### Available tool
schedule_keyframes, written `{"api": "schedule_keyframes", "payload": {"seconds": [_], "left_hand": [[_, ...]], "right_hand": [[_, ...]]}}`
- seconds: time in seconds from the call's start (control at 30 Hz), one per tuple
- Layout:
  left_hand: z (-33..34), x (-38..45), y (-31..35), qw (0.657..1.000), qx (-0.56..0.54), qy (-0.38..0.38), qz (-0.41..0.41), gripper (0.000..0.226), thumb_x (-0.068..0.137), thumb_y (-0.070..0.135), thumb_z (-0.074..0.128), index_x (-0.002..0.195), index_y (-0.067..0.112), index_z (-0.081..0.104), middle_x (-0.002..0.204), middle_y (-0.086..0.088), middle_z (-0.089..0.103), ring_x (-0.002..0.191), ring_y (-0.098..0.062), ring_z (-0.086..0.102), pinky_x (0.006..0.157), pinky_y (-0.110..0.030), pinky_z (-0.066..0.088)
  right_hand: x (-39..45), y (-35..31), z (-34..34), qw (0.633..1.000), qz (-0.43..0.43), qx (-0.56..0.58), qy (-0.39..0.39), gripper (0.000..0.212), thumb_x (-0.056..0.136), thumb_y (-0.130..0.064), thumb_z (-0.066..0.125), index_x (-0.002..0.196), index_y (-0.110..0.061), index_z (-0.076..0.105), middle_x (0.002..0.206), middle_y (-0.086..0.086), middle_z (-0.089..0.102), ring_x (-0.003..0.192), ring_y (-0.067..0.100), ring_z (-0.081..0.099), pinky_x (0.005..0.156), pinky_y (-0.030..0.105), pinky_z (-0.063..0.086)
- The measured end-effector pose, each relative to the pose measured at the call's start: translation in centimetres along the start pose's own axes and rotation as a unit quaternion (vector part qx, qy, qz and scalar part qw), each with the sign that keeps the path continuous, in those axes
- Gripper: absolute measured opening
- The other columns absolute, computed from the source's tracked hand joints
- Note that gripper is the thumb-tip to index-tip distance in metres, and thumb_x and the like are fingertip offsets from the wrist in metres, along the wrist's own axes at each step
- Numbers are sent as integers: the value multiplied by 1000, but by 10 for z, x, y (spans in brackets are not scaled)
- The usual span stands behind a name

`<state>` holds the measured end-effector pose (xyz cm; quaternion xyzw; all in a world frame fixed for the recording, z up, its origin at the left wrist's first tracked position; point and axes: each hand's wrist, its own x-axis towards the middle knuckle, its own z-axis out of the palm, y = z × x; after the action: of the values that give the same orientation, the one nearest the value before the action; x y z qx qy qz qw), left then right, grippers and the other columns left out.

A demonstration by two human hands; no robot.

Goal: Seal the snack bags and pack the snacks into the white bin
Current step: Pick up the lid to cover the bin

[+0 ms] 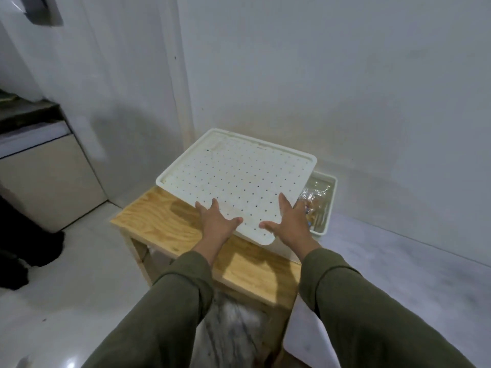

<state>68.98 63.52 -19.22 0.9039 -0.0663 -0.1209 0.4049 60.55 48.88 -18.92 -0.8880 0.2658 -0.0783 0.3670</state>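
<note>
A white perforated lid (239, 176) lies skewed over the white bin (328, 205) on a small wooden table (156, 221), leaving the bin's right side uncovered. In that gap I see clear snack bags (314, 200) with brownish contents inside the bin. My left hand (216, 221) rests flat on the lid's near edge, fingers spread. My right hand (289, 221) lies flat on the lid's near right corner, fingers spread, close to the exposed bags. Neither hand grips anything.
The table stands against a white wall (318, 75). A cabinet with a dark countertop (39, 166) stands at the left. Dark cloth-like objects (24, 243) sit on the pale floor at the far left. Marbled floor extends to the right.
</note>
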Motion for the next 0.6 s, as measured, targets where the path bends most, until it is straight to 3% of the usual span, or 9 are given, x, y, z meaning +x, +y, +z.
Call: {"api": "schedule_keyframes", "payload": {"seconds": [0.13,0.37,0.6], "left_hand": [[39,1,22,1000,6,-23,-9,91,82,35,69,149,12,11,154,-21,-13,142,-33,16,111,-30,22],[92,1,59,999,16,-14,-25,85,84,30,67,148,11,15,153,-19,-22,137,-33,28,107,-31,30],[123,5,83,997,68,-16,-45,73,83,33,68,140,6,31,152,-23,-21,136,-35,29,98,-34,36]], "right_hand": [[16,36,-24,999,19,-18,-18,100,73,-43,75,149,-20,14,151,15,9,140,33,21,113,39,23],[53,86,-60,997,0,-51,-55,103,70,-46,77,148,-20,15,150,17,13,138,32,26,111,36,26],[75,121,-78,993,11,-40,-107,102,70,-49,75,148,-22,15,146,19,20,133,33,34,108,37,31]]}}
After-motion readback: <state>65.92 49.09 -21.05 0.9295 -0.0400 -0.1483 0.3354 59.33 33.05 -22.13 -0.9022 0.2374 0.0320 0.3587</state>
